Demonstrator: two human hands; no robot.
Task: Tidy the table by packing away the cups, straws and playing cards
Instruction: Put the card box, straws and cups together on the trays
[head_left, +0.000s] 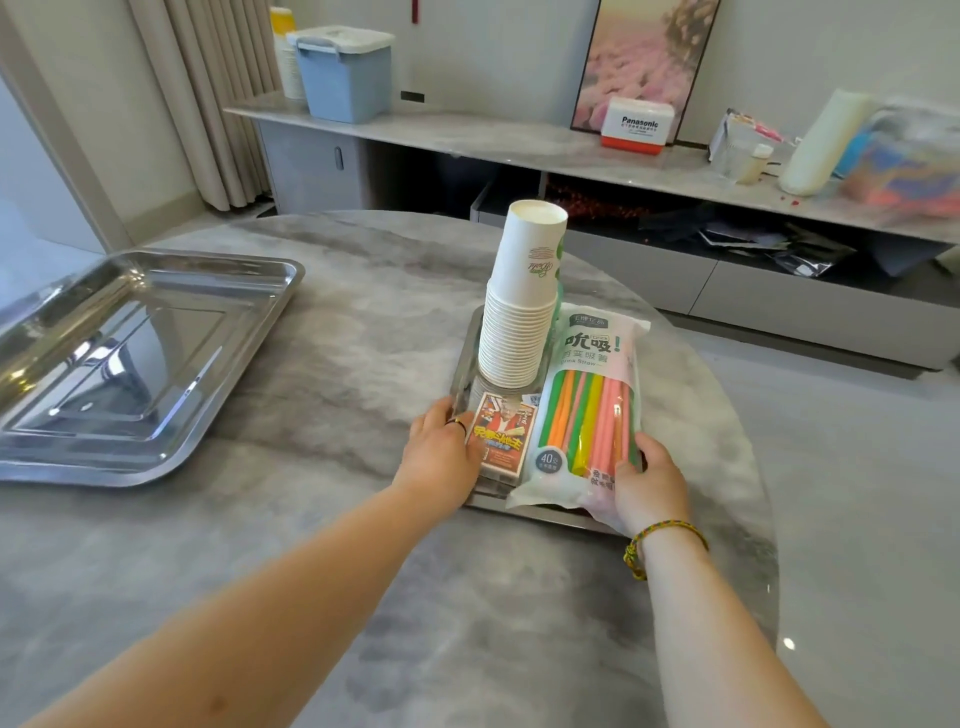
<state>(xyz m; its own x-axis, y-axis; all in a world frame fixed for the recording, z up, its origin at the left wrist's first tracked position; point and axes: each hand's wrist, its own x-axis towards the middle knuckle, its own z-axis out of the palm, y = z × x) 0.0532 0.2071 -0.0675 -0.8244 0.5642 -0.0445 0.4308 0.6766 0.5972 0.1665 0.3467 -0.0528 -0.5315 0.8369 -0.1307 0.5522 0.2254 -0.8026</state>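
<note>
Item: small steel tray (546, 513), shallow, set on the grey marbled round table (363, 571) towards its far right; only its left wall and near rim show, the rest covered by its load. Contents: stack of white paper cups (519, 312), upright at the tray's far left, base partly screened by the tray wall, green print on the top cup too small to read; boxed playing cards (501, 434), lying flat in front of the cups, near end partly behind the left hand; pack of straws (592, 405), clear bag of green, orange and pink straws lying lengthwise along the right side, touching the cups and the card box, its near end overhanging the tray rim. Left hand (441, 452): ring (460, 423) on one finger, fingers close together and curled at the tray's left rim beside the cards, tips out of sight. Right hand (649, 483): braided bracelet (660, 540) at the wrist, fingers curled round the right edge of the straw bag; whether they also reach the tray beneath cannot be told. Also on the table: large steel tray (130, 364), well apart to the left, cut off by the frame edge. Background sideboard: blue lidded bin (345, 73), Panasonic box (638, 126), framed picture (644, 57); items at far right blurred
</note>
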